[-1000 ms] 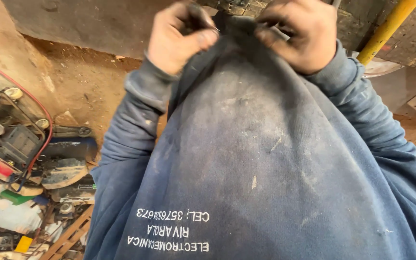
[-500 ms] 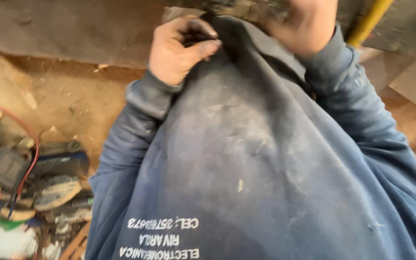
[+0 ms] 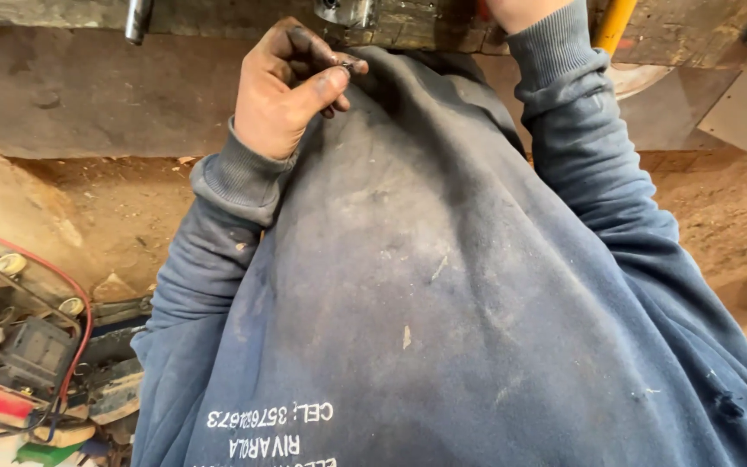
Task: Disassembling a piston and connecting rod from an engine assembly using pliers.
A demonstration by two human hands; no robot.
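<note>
I see clutter of grimy engine parts and red wire (image 3: 36, 346) at 8 o'clock. Left hand (image 3: 283, 91) at 11 o'clock, thumb and forefinger pinched on small dark metal piece (image 3: 345, 64), touching dusty blue sweatshirt (image 3: 443, 285). Right hand cut off at 1 o'clock; grip unclear.

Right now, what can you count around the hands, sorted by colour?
Blue: 1, the sweatshirt whose hem the left hand pinches
Yellow: 1, the pipe at top right
Red: 1, the cable looping at lower left
Silver: 2, the metal rod and the metal fitting at the top edge
Total: 5
The right hand is cut off by the top edge.
</note>
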